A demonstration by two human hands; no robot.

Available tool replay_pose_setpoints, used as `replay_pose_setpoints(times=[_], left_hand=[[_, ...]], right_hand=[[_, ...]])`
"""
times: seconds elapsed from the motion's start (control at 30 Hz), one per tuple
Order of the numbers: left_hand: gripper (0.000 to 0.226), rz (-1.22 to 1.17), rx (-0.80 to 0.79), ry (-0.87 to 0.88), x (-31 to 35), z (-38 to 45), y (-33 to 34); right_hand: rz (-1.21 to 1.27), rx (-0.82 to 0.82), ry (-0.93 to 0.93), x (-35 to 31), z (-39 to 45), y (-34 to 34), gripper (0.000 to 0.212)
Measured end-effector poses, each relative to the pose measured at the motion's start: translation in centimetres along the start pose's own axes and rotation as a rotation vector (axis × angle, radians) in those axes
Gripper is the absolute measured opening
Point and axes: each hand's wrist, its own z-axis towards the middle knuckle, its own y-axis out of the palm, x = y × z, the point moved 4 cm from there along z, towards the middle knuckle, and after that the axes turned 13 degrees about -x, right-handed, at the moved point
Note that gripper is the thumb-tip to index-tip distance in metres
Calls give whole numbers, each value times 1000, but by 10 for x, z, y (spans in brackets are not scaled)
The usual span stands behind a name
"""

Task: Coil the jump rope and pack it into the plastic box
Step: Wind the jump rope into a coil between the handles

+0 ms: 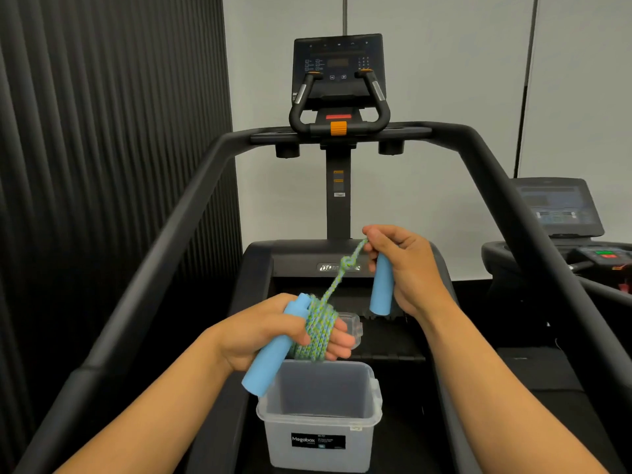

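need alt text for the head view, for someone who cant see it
Left hand holds a blue handle with green rope coiled round its fingers; right hand pinches the rope and holds the other handle. An open plastic box sits below on a treadmill.

A black treadmill (338, 200) is seen dead ahead, its dark console (338, 63) raised on a post and its handrails (164, 241) swept down either side. A ribbed black wall panel (102, 131) is set to the left, a plain pale wall (437, 80) behind. A second machine (561, 217) is glimpsed at the right edge, its screen dimly lit.
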Motion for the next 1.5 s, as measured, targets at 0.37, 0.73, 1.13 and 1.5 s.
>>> replay_pose_setpoints(times=[0.37,0.73,1.13,1.5], left_hand=[[49,-92,114,141,22,-2,3],[36,-293,149,278,34,-1,8],[45,-325,128,280,39,1,12],[38,-242,68,262,51,-1,26]], right_hand=[[-25,-315,288,47,-31,38,22],[424,-389,382,30,-46,68,26],[247,-322,238,17,-35,58,17],[21,-225,227,31,-36,53,24]])
